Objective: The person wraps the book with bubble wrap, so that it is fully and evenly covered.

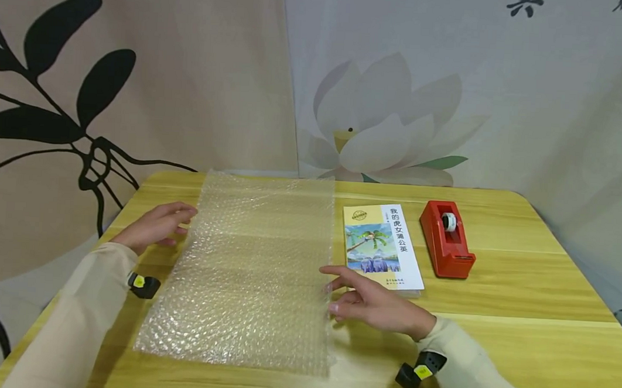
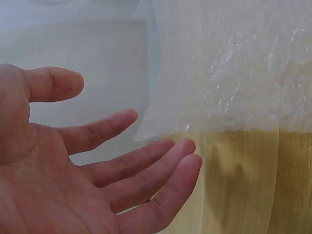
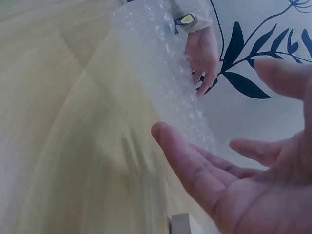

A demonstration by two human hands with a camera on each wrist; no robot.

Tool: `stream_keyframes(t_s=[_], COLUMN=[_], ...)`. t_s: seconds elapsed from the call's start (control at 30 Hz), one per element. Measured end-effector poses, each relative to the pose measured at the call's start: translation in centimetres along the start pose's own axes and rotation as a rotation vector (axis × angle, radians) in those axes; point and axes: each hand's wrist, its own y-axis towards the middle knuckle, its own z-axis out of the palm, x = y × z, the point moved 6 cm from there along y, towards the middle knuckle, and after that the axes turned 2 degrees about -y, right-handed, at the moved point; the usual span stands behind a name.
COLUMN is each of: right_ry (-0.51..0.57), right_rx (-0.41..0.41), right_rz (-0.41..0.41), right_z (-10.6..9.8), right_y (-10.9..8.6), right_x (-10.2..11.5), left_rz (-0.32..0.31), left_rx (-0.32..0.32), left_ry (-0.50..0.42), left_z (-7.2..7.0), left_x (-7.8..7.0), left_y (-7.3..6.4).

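Note:
A clear sheet of bubble wrap (image 1: 254, 273) lies spread over the left and middle of the table. My left hand (image 1: 158, 227) is at its upper left edge, fingers loosely extended toward the sheet. In the left wrist view the fingers (image 2: 146, 180) are spread, with nothing between them, beside the bubble wrap (image 2: 229, 73). At the right edge of the sheet is my right hand (image 1: 371, 302), its relaxed fingers pointing left. The right wrist view shows those fingers (image 3: 195, 170) apart and holding nothing, close to the bubble wrap (image 3: 156, 58).
A book (image 1: 382, 244) with a palm tree on its cover lies right of the sheet, just beyond my right hand. Farther right stands a red tape dispenser (image 1: 447, 242) with a small roll. The wooden table (image 1: 528, 287) ends at a printed cloth backdrop (image 1: 216, 83).

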Motion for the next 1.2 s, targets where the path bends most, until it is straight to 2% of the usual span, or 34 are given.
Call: stream_keyframes(t_s=[0.2, 0.33, 0.5, 0.9, 1.2], right_ry=[0.006, 0.013, -0.029, -0.075, -0.068], right_rx=[0.005, 0.01, -0.007, -0.043, -0.095], right_rz=[0.053, 0.036, 0.017, 0.034, 0.017], right_z=[0.6, 0.9, 0.8, 0.5, 0.3], right_y=[0.5, 0.6, 0.9, 1.0, 1.2], right_x=[-0.3, -0.3, -0.2, -0.4, -0.7], left_rz=[-0.016, -0.021, -0.019, -0.038, -0.03], left_rx=[0.025, 0.02, 0.023, 0.025, 0.034], left_ry=[0.008, 0.016, 0.024, 0.013, 0.003], left_z=[0.2, 0.2, 0.1, 0.3, 0.3], left_x=[0.3, 0.3, 0.0, 0.3, 0.7], left_y=[0.2, 0.3, 0.4, 0.3, -0.5])
